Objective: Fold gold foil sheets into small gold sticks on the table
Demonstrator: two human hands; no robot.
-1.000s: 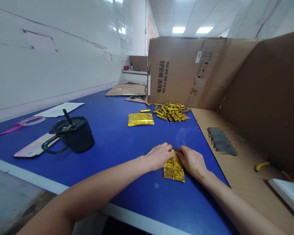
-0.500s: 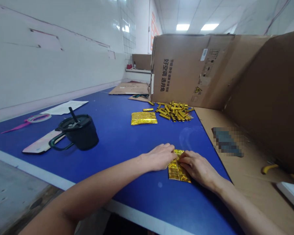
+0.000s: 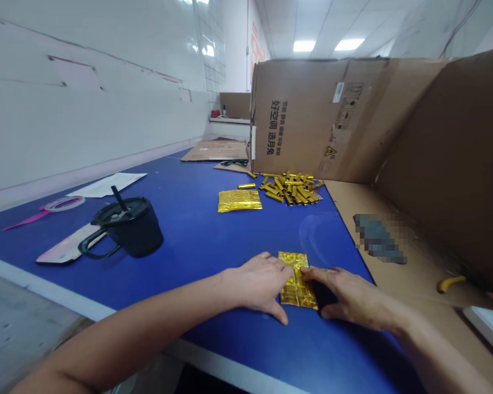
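A gold foil sheet [image 3: 298,284], with a crease down its middle, lies flat on the blue table [image 3: 197,235] in front of me. My left hand [image 3: 265,282] rests on its left side, thumb stretched out towards me. On the right edge are the fingertips of my right hand [image 3: 340,295], its thumb spread apart. Neither hand is closed around the sheet. Farther back lies a flat stack of gold foil sheets [image 3: 240,200]. Behind it and to the right is a heap of small gold foil rolls [image 3: 293,189].
At left stand a dark mug [image 3: 133,227] with a straw, a phone-like flat object [image 3: 66,246], a tape roll [image 3: 66,203] and white paper [image 3: 107,185]. A large cardboard box [image 3: 304,115] walls off the back. Cardboard at right carries a blurred dark item [image 3: 378,238].
My fingers have gone from pinched together over the crease to spread out. Both hands have come slightly nearer to me, baring more of the sheet's far end.
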